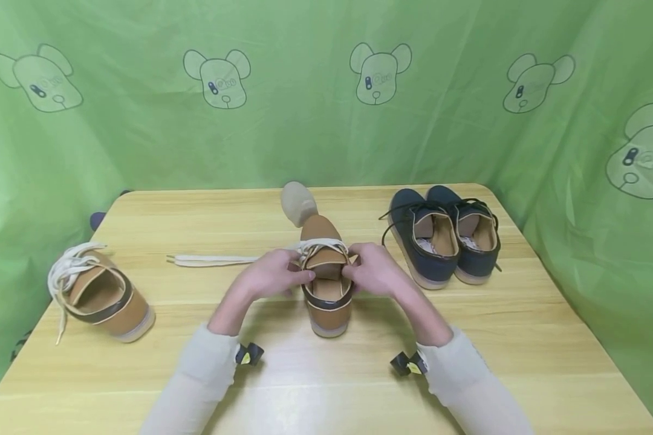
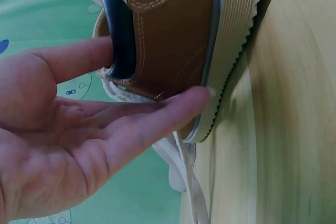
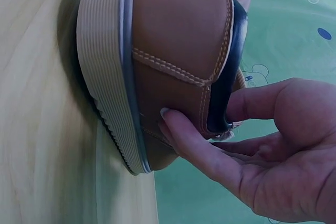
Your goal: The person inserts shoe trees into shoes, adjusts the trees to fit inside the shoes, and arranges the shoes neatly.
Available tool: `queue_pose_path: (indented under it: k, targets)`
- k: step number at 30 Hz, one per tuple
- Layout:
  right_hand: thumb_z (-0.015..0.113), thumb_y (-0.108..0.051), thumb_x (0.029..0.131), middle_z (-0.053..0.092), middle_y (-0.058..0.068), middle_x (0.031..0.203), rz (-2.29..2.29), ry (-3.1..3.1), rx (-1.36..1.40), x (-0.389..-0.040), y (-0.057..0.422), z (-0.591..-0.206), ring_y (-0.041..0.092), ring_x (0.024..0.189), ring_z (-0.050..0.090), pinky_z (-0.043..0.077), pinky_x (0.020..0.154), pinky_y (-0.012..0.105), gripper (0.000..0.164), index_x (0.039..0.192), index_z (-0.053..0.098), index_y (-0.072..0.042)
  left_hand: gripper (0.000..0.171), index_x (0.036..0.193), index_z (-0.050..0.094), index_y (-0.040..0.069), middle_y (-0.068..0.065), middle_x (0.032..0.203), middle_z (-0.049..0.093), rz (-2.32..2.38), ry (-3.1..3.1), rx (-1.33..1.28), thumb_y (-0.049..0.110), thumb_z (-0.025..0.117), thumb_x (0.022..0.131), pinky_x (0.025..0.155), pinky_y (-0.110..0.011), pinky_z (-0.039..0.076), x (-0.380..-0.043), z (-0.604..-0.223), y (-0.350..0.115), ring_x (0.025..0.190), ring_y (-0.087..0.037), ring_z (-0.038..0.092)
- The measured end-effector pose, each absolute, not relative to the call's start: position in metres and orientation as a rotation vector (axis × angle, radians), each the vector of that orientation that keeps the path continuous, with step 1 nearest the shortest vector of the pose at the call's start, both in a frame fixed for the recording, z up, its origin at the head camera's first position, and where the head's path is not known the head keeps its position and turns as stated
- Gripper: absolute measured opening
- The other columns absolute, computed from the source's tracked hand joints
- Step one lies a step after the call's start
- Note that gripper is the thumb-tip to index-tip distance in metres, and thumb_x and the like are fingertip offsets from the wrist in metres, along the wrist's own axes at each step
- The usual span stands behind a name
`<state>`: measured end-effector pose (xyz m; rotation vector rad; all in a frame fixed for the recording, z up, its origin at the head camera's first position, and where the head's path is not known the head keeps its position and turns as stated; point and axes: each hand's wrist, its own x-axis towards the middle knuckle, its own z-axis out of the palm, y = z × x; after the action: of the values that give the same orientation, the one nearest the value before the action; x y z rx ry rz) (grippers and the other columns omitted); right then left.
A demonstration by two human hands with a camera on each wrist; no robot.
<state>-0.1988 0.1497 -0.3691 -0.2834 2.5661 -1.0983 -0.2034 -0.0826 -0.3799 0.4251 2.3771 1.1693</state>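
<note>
A brown leather shoe (image 1: pixel 326 314) with a dark collar and white laces (image 1: pixel 323 244) stands mid-table, its heel toward me. My left hand (image 1: pixel 276 272) grips its left side, thumb inside the collar and fingers along the outer wall. On the opposite side my right hand (image 1: pixel 377 269) holds the shoe the same way, as the right wrist view shows with its thumb over the dark collar edge (image 3: pixel 223 93). In the left wrist view, lace ends (image 2: pixel 184 166) hang below the fingers. The shoe's tongue (image 1: pixel 325 257) lies between both hands.
Another brown shoe (image 1: pixel 133 308) with loose white laces sits at the table's left edge. Two navy shoes (image 1: pixel 438 266) with dark laces stand side by side at right. A grey oval piece (image 1: pixel 298 202) lies beyond the toe. Green curtains (image 1: pixel 305 145) surround the wooden table (image 1: pixel 522 362).
</note>
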Motion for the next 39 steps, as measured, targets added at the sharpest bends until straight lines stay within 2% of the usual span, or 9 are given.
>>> queue_pose_path:
  k: [5, 9, 13, 19, 26, 30, 34, 39]
  targets:
    - [0.06, -0.007, 0.091, 0.075, 0.014, 0.082, -1.086, 2.594, -0.288, -0.196, 0.146, -0.369, 0.017, 0.06, 0.071, 0.052, 0.056, 0.029, 0.023, 0.112, 0.067, 0.002, 0.02, 0.109, 0.066, -0.002, -0.015, 0.102, 0.074, 1.195, 2.405, 0.399, 0.009, 0.06, 0.094, 0.079, -0.038, 0.063, -0.202, -0.378, -0.081, 0.076, -0.02, 0.074]
    - [0.061, -0.007, 0.091, 0.073, 0.01, 0.077, -1.081, 2.61, -0.296, -0.193, 0.142, -0.366, 0.015, 0.06, 0.07, 0.051, 0.054, 0.029, 0.019, 0.106, 0.069, 0.0, 0.018, 0.103, 0.068, -0.003, -0.013, 0.095, 0.074, 1.197, 2.408, 0.398, 0.007, 0.057, 0.092, 0.078, -0.04, 0.063, -0.201, -0.374, -0.085, 0.073, -0.017, 0.073]
    - [0.06, -0.007, 0.091, 0.073, 0.008, 0.077, -1.141, 2.587, -0.293, -0.188, 0.139, -0.364, 0.019, 0.061, 0.072, 0.052, 0.052, 0.029, 0.016, 0.103, 0.069, 0.001, 0.023, 0.107, 0.07, -0.001, -0.011, 0.094, 0.076, 1.173, 2.412, 0.421, 0.01, 0.057, 0.092, 0.076, -0.037, 0.062, -0.202, -0.369, -0.093, 0.074, -0.017, 0.074]
    - [0.059, -0.004, 0.091, 0.074, 0.013, 0.08, -1.271, 2.537, -0.302, -0.184, 0.132, -0.363, 0.03, 0.068, 0.075, 0.058, 0.055, 0.037, 0.02, 0.107, 0.07, 0.003, 0.026, 0.112, 0.07, -0.001, -0.012, 0.1, 0.076, 1.217, 2.381, 0.442, 0.01, 0.055, 0.094, 0.079, -0.034, 0.062, -0.202, -0.361, -0.108, 0.08, -0.018, 0.075]
    - [0.061, -0.003, 0.091, 0.074, 0.018, 0.084, -1.364, 2.49, -0.322, -0.183, 0.123, -0.364, 0.03, 0.069, 0.075, 0.051, 0.05, 0.029, 0.023, 0.112, 0.069, 0.004, 0.031, 0.12, 0.067, -0.004, -0.016, 0.106, 0.075, 1.263, 2.34, 0.442, 0.008, 0.054, 0.095, 0.082, -0.039, 0.063, -0.202, -0.353, -0.122, 0.087, -0.021, 0.075]
    - [0.061, -0.002, 0.092, 0.074, 0.018, 0.085, -1.363, 2.483, -0.335, -0.185, 0.117, -0.364, 0.032, 0.069, 0.075, 0.049, 0.048, 0.028, 0.024, 0.113, 0.068, 0.004, 0.032, 0.121, 0.067, -0.004, -0.016, 0.108, 0.074, 1.28, 2.326, 0.431, 0.007, 0.054, 0.094, 0.082, -0.039, 0.063, -0.202, -0.352, -0.127, 0.09, -0.023, 0.075]
    - [0.06, -0.002, 0.091, 0.073, 0.013, 0.079, -1.339, 2.5, -0.361, -0.187, 0.111, -0.363, 0.032, 0.067, 0.075, 0.047, 0.046, 0.027, 0.022, 0.11, 0.069, 0.003, 0.029, 0.117, 0.069, -0.003, -0.016, 0.108, 0.074, 1.264, 2.346, 0.427, 0.008, 0.055, 0.094, 0.083, -0.036, 0.063, -0.2, -0.352, -0.133, 0.089, -0.022, 0.075]
    - [0.059, -0.003, 0.091, 0.074, 0.013, 0.08, -1.327, 2.497, -0.379, -0.191, 0.105, -0.363, 0.031, 0.067, 0.075, 0.054, 0.049, 0.031, 0.028, 0.116, 0.069, 0.002, 0.025, 0.112, 0.07, -0.002, -0.014, 0.105, 0.074, 1.24, 2.384, 0.433, 0.011, 0.055, 0.095, 0.085, -0.037, 0.062, -0.201, -0.356, -0.142, 0.088, -0.021, 0.075]
